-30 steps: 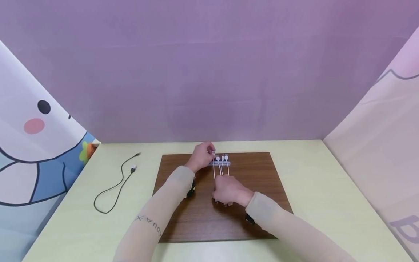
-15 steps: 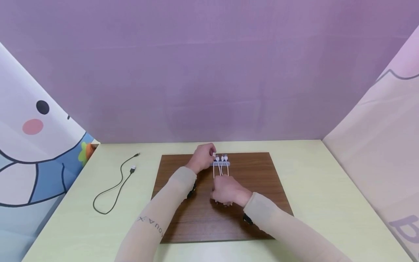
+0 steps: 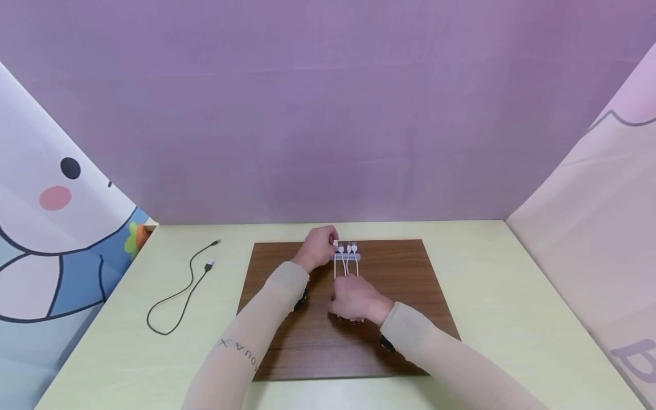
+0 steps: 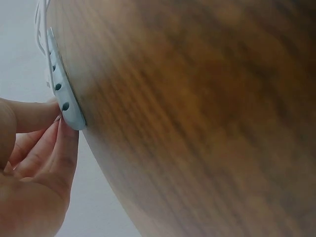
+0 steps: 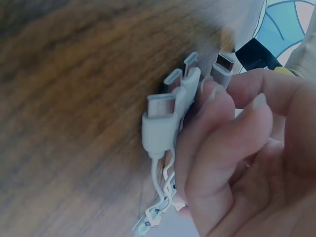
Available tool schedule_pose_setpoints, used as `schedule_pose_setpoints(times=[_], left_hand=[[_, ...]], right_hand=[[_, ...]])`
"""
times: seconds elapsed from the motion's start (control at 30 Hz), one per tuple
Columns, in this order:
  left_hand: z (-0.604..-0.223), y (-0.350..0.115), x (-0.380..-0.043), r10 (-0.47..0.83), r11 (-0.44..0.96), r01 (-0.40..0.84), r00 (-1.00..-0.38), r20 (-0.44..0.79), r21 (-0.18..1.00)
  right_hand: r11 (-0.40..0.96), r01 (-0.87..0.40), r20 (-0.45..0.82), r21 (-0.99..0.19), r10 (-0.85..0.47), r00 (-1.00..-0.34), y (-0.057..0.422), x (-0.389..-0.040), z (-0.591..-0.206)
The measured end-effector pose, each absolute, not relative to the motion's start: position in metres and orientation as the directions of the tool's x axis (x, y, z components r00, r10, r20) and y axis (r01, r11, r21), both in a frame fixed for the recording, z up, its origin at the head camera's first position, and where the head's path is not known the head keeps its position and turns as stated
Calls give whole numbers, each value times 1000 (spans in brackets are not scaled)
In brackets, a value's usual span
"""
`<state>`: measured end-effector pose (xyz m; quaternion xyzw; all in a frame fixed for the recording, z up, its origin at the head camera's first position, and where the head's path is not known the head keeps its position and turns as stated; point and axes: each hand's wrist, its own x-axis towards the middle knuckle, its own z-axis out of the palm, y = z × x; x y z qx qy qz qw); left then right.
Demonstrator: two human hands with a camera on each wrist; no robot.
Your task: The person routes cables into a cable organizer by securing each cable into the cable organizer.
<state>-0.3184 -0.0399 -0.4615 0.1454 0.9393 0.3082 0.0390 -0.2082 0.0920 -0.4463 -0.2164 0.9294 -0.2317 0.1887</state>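
A pale blue cable holder [image 3: 353,257] lies near the far edge of a brown wood-grain board [image 3: 405,296]. Several white charging cables run from it toward me, their USB-A plugs [image 3: 353,246] standing behind it. My left hand [image 3: 316,248] pinches the leftmost white cable's USB plug [image 3: 335,243] at the holder's left end. In the left wrist view, slots show along the holder [image 4: 69,101], with fingertips touching its end. My right hand [image 3: 356,297] grips the cables' near ends over the board. The right wrist view shows small connectors [image 5: 159,131] sticking out beside the curled fingers.
A black USB cable [image 3: 187,287] lies looped on the pale table [image 3: 123,341] left of the board. A purple cloth backdrop [image 3: 328,114] rises behind the table. Printed cloth panels [image 3: 56,239] stand on both sides.
My left hand has lowered slightly with the USB plug, toward the holder's left end. The right hand keeps its grip on the cables, nearly still.
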Motion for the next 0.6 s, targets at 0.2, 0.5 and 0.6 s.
schedule_pose_setpoints(times=[0.2,0.5,0.6], left_hand=[[-461,-40,-318,290,770,237,-957,6,593],[-461,-39,-320,292,787,228,-956,-19,573],[-461,-40,-320,283,779,225,-959,-8,585]], right_hand=[[811,-332,-259,-482,-493,-830,92,-210,-446],[809,-341,-273,-479,-506,-818,92,-210,-445],[809,-331,-283,-486,-504,-816,91,-209,-444]])
